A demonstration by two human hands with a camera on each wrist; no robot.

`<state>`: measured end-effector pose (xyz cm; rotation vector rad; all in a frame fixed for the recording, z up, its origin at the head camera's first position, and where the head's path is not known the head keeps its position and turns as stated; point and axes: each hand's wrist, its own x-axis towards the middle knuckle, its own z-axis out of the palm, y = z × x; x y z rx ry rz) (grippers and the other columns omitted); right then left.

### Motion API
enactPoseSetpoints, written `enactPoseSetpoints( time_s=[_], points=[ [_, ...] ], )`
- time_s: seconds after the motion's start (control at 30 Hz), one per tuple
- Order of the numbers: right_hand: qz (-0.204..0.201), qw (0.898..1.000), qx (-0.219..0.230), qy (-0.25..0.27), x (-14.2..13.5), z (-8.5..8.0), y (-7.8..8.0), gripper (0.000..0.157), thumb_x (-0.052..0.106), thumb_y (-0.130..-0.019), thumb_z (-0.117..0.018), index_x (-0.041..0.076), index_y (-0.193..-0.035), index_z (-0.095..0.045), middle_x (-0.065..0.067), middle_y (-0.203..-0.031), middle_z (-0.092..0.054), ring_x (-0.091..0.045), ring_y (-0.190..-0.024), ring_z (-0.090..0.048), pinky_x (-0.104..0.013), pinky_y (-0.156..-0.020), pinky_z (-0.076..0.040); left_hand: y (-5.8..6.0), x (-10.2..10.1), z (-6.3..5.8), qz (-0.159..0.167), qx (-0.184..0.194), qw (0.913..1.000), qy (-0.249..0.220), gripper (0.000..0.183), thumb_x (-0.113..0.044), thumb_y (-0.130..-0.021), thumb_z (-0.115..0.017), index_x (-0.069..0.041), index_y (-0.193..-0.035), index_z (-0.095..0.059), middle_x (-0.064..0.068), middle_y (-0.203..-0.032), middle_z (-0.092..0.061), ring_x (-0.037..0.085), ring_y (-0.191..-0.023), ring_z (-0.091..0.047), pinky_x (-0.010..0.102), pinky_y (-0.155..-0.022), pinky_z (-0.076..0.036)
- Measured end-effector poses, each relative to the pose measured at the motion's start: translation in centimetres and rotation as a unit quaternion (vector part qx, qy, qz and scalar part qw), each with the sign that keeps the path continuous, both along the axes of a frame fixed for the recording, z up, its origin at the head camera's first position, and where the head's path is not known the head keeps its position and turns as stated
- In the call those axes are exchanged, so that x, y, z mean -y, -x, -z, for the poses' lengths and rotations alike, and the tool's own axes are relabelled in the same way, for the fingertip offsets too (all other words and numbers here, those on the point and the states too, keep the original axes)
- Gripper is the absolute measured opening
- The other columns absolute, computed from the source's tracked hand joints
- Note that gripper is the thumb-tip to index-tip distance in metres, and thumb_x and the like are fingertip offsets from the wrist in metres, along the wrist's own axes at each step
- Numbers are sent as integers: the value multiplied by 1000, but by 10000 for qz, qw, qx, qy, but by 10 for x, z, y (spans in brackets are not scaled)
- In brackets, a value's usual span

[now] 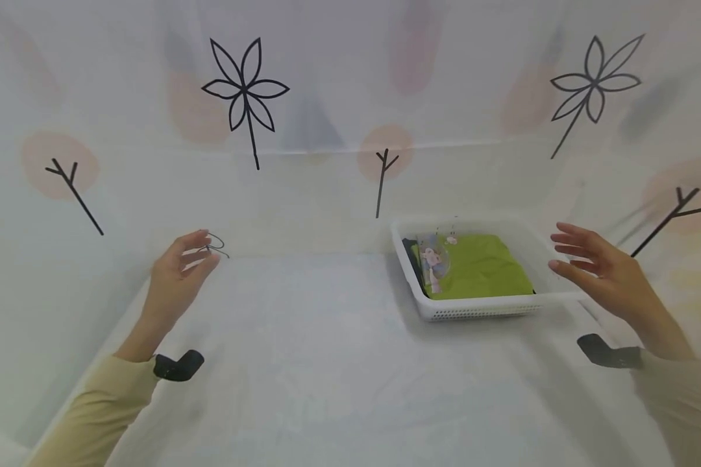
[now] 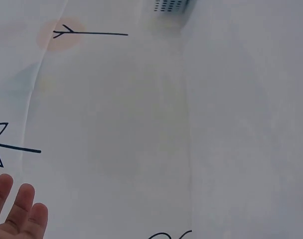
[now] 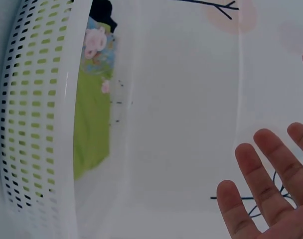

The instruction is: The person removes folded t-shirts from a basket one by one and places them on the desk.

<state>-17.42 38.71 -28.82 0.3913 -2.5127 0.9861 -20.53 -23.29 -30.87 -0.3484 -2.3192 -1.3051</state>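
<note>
My left hand [image 1: 175, 279] is raised at the left, fingers loosely bent and apart from the thumb, with nothing held. Its fingertips alone show in the left wrist view's lower corner. Over on the right, my right hand [image 1: 610, 275] hovers beside a white plastic basket [image 1: 485, 302], fingers spread and nothing in them. A folded lime-green cloth [image 1: 481, 266] lies inside the basket, with a pink cartoon-pig picture [image 1: 432, 261] at its left. Some dark fabric [image 3: 102, 14] peeks out by that picture. Whether the right hand touches the basket rim, I cannot tell; a gap seems visible.
A pale cloth covers the table [image 1: 298, 363] and rises as a wall behind, printed with black flowers [image 1: 244, 89] and twigs [image 1: 381, 185]. Thin dark curved lines [image 1: 217, 243] appear by the left fingertips, seemingly part of the print. The basket has perforated sides.
</note>
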Motion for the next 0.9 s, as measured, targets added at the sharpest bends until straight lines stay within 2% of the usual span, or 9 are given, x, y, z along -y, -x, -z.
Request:
enactPoseSetpoints(
  time_s=[0.13, 0.3, 0.5, 0.63, 0.9],
  points=[
    [42, 9997, 129, 211, 3, -2, 2, 63, 8, -91, -68, 21, -147, -42, 25, -120, -53, 13, -102, -52, -4, -76, -41, 4, -12, -1, 24, 73, 9996, -256, 49, -17, -96, -63, -5, -140, -46, 12, -128, -54, 24, -113, -54, 21, -90, -46],
    [139, 9985, 320, 416, 6, -6, 7, 60, 13, -94, -65, 23, -148, -41, 20, -120, -55, 10, -103, -53, -5, -76, -40, 10, -27, -3, 51, 137, 9983, -561, 51, -23, -95, -63, -8, -141, -46, 12, -129, -55, 20, -112, -56, 27, -91, -47],
    [269, 9974, 427, 515, 12, -9, 13, 58, 18, -95, -64, 25, -148, -41, 20, -118, -55, 6, -101, -53, -7, -75, -38, 14, -45, -7, 423, 213, 9917, -1200, 47, -17, -95, -64, -5, -137, -48, 12, -124, -54, 14, -104, -58, 23, -87, -47],
    [273, 9959, 477, 722, 14, -8, 16, 57, 16, -95, -64, 23, -147, -43, 20, -115, -56, 5, -99, -54, -9, -75, -38, 20, -59, -6, 690, 286, 9831, -1669, 45, -11, -94, -63, -2, -136, -49, 12, -119, -54, 16, -101, -60, 22, -86, -49],
    [236, 9925, 537, 1075, 13, -6, 27, 54, 15, -95, -63, 20, -145, -44, 18, -112, -58, 5, -94, -58, -8, -75, -43, 32, -84, -5, 836, 456, 9707, -2205, 45, -9, -93, -63, -3, -136, -48, 10, -123, -54, 22, -106, -58, 30, -90, -49]
  ],
)
